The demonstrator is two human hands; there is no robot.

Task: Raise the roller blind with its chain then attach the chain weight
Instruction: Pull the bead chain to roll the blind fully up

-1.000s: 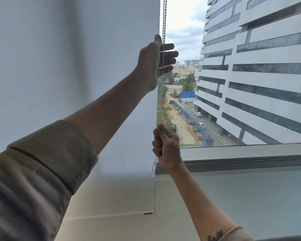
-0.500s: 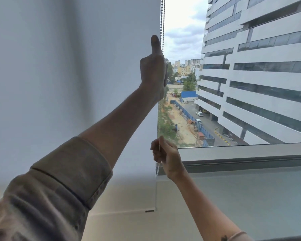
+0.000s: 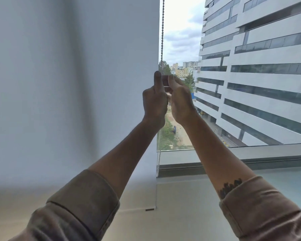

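The white roller blind [image 3: 73,87] hangs down over the left of the window, its bottom bar [image 3: 149,209] low near the sill. The bead chain [image 3: 162,32] runs down along the blind's right edge into my two hands, and its lower loop [image 3: 158,153] dangles below them. My left hand [image 3: 154,101] is closed around the chain with one finger pointing up. My right hand [image 3: 180,100] presses against it from the right. Between their fingertips sits a small dark translucent piece [image 3: 165,82] on the chain, seemingly the chain weight. How it sits on the chain is hidden.
The uncovered glass on the right shows a tall white office building [image 3: 259,75] and a street far below. A grey window frame and ledge [image 3: 250,153] run across under the glass, with a pale sill surface [image 3: 189,197] below.
My left hand has come down the chain from high up. My right hand rose from near the frame to meet it, and both now close together around the small piece.
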